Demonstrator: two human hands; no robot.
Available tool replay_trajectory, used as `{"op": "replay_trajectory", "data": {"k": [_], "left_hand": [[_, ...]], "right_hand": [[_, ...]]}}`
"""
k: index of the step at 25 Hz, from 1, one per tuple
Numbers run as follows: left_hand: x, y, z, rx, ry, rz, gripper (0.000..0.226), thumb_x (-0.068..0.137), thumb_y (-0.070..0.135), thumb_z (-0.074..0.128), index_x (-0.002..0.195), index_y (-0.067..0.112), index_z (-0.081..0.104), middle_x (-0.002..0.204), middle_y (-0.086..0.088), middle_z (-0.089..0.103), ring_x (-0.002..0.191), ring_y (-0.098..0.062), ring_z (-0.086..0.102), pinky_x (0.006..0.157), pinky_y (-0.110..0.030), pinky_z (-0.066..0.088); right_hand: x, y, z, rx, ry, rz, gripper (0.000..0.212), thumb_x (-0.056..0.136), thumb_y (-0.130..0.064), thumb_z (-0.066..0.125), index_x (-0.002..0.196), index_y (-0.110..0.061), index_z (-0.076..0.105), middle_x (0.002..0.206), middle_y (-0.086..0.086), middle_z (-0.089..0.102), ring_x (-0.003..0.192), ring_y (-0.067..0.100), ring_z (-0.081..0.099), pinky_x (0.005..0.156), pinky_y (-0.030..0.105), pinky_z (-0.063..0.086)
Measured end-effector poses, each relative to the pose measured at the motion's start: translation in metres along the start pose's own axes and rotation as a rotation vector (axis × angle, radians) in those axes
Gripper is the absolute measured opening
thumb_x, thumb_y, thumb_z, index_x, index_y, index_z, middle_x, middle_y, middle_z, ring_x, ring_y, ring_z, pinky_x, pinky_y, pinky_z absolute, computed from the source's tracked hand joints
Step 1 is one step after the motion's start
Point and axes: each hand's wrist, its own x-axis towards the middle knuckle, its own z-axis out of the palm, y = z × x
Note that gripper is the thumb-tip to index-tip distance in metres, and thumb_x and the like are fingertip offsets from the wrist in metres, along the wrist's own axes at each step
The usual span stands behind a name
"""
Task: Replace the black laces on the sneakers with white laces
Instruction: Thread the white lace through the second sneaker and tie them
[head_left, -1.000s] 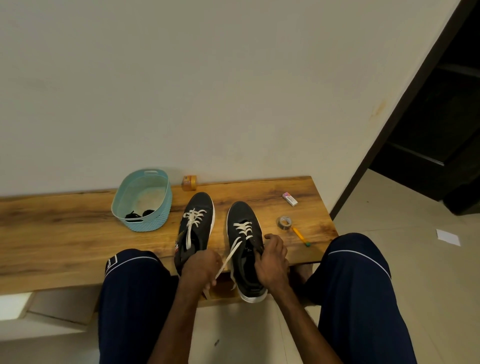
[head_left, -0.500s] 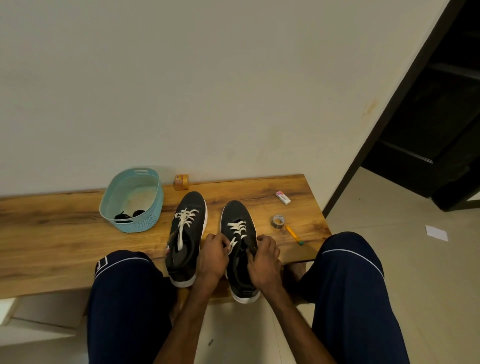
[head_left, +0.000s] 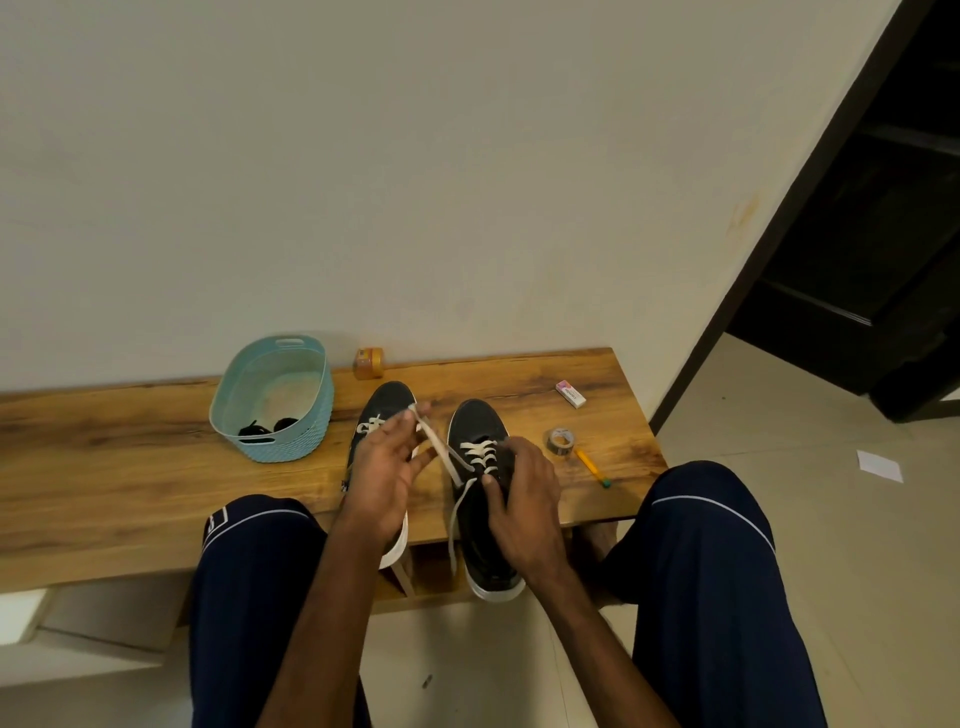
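- The left hand (head_left: 387, 473) pinches the free end of a white lace (head_left: 439, 447) between thumb and fingers. It is raised above the shoes, apparently to draw slack through an eyelet.
- The right hand (head_left: 524, 499), just to its right, curls its fingers over the eyelet side of the right sneaker (head_left: 478, 423), likely bracing it against that pull. A second lace end hangs down the shoe's inner side, below this hand.
- Under the left hand lies the left sneaker (head_left: 389, 397), already crossed with white lace. Both heels overhang the near edge of the wooden bench (head_left: 104, 467).
- Just right of the right hand sit a tape roll (head_left: 560, 441) and a pencil (head_left: 592, 465), within easy reach.
- Left of and beyond the left hand stands a blue basket (head_left: 291, 447) holding the black laces (head_left: 270, 427), seemingly set aside as done with.
- Beyond both hands, an eraser (head_left: 571, 393) and a small orange object (head_left: 369, 362) by the wall carry labels too small to read.
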Motion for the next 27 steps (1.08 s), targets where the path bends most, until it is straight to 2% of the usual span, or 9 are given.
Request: {"op": "replay_trajectory", "data": {"k": [4, 6, 9, 14, 17, 20, 22, 24, 27], "left_hand": [[-0.003, 0.004, 0.001, -0.089, -0.018, 0.003, 0.033, 0.091, 0.021, 0.058, 0.118, 0.002, 0.063, 0.109, -0.008, 0.070, 0.099, -0.019, 0.065, 0.080, -0.032, 0.060], [-0.005, -0.002, 0.003, -0.077, 0.010, -0.011, 0.027, 0.092, 0.017, 0.058, 0.113, 0.003, 0.065, 0.110, -0.010, 0.070, 0.102, -0.022, 0.065, 0.080, -0.032, 0.060], [-0.003, -0.003, -0.001, -0.112, 0.086, -0.011, 0.022, 0.097, 0.013, 0.054, 0.113, 0.002, 0.064, 0.120, -0.016, 0.065, 0.102, -0.024, 0.066, 0.081, -0.033, 0.061], [-0.003, -0.005, -0.004, -0.255, 0.096, -0.122, 0.019, 0.100, 0.012, 0.050, 0.110, 0.002, 0.063, 0.109, -0.015, 0.066, 0.099, -0.026, 0.067, 0.077, -0.038, 0.062], [-0.003, -0.008, -0.001, -0.294, 0.093, -0.156, 0.018, 0.100, 0.011, 0.050, 0.108, 0.002, 0.063, 0.104, -0.014, 0.067, 0.100, -0.026, 0.066, 0.077, -0.039, 0.062], [-0.001, -0.009, -0.006, -0.309, 0.148, -0.141, 0.016, 0.100, 0.010, 0.050, 0.106, 0.004, 0.063, 0.105, -0.013, 0.067, 0.102, -0.026, 0.065, 0.078, -0.038, 0.062], [0.001, -0.009, -0.010, -0.272, 0.197, -0.119, 0.015, 0.101, 0.012, 0.051, 0.107, 0.007, 0.063, 0.107, -0.012, 0.067, 0.102, -0.026, 0.065, 0.076, -0.039, 0.061], [0.001, -0.010, -0.012, -0.172, 0.238, -0.090, 0.016, 0.101, 0.016, 0.051, 0.108, 0.010, 0.064, 0.108, -0.008, 0.068, 0.101, -0.025, 0.065, 0.075, -0.039, 0.057], [-0.002, -0.014, -0.010, 0.288, 0.306, -0.025, 0.016, 0.101, 0.022, 0.052, 0.100, 0.014, 0.066, 0.102, -0.009, 0.067, 0.094, -0.025, 0.063, 0.070, -0.039, 0.055]], "right_hand": [[-0.012, -0.037, 0.008, 0.335, -0.175, 0.034, 0.035, 0.103, -0.039, 0.047, 0.137, -0.032, 0.047, 0.133, -0.017, 0.054, 0.122, -0.008, 0.046, 0.095, 0.009, 0.040], [-0.019, -0.040, 0.016, 0.471, -0.255, 0.099, 0.030, 0.104, -0.035, 0.047, 0.133, -0.032, 0.053, 0.123, -0.018, 0.063, 0.115, -0.004, 0.056, 0.092, 0.014, 0.047], [-0.022, -0.033, 0.019, 0.548, -0.298, 0.179, 0.017, 0.103, -0.025, 0.052, 0.109, -0.031, 0.066, 0.093, -0.014, 0.070, 0.092, 0.001, 0.065, 0.082, 0.022, 0.051], [-0.021, -0.027, 0.015, 0.492, -0.361, 0.195, 0.032, 0.098, -0.031, 0.059, 0.130, -0.034, 0.058, 0.124, -0.016, 0.057, 0.112, -0.006, 0.054, 0.087, 0.013, 0.047], [-0.024, -0.030, 0.017, 0.486, -0.406, 0.197, 0.020, 0.098, -0.029, 0.060, 0.116, -0.038, 0.063, 0.115, -0.015, 0.058, 0.105, -0.003, 0.056, 0.085, 0.016, 0.045], [-0.022, -0.026, 0.014, 0.508, -0.441, 0.231, 0.015, 0.100, -0.023, 0.056, 0.097, -0.029, 0.070, 0.098, -0.007, 0.069, 0.096, 0.008, 0.063, 0.088, 0.029, 0.052], [-0.020, -0.022, 0.008, 0.523, -0.415, 0.252, 0.017, 0.101, -0.021, 0.056, 0.095, -0.022, 0.072, 0.086, 0.001, 0.072, 0.083, 0.013, 0.067, 0.082, 0.035, 0.055], [-0.017, -0.019, 0.002, 0.523, -0.356, 0.265, 0.017, 0.100, -0.021, 0.058, 0.093, -0.020, 0.074, 0.074, 0.003, 0.071, 0.066, 0.010, 0.064, 0.068, 0.028, 0.055], [-0.011, -0.012, -0.005, 0.432, -0.283, 0.297, 0.019, 0.100, -0.019, 0.057, 0.090, -0.023, 0.074, 0.069, -0.001, 0.071, 0.057, 0.003, 0.059, 0.055, 0.018, 0.048]]}}
